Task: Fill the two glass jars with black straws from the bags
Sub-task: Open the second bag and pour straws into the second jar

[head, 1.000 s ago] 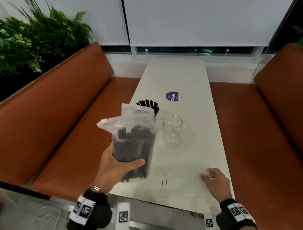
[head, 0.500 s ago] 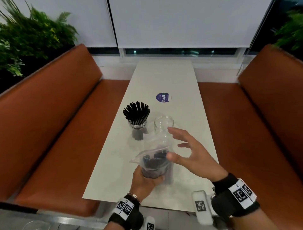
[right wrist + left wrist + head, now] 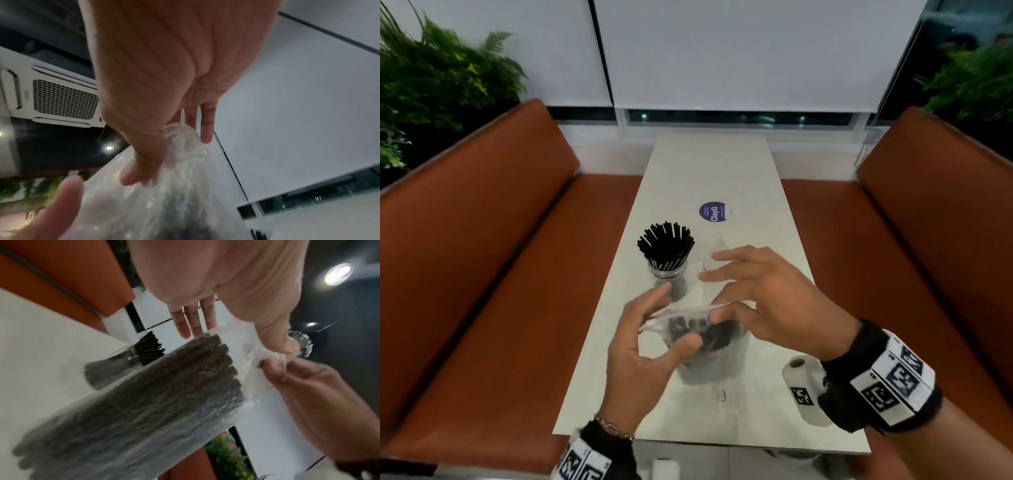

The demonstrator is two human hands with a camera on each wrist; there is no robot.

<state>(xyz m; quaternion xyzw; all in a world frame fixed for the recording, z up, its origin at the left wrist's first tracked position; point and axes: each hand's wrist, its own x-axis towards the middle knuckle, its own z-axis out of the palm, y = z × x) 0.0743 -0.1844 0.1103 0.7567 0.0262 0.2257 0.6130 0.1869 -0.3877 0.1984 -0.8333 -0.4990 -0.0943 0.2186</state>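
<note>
On the pale surface (image 3: 774,192), beyond both hands, one glass jar (image 3: 667,270) stands packed with black straws while the second jar (image 3: 709,262), just beside it and partly hidden behind the right hand's fingers, looks empty, so the job appears about half done. Between the hands, a clear bag of black straws (image 3: 700,334) stands upright; the left hand (image 3: 643,346) pinches one side of its mouth and the right hand (image 3: 763,301) pinches the other, seemingly pulling it open for the second fill.
</note>
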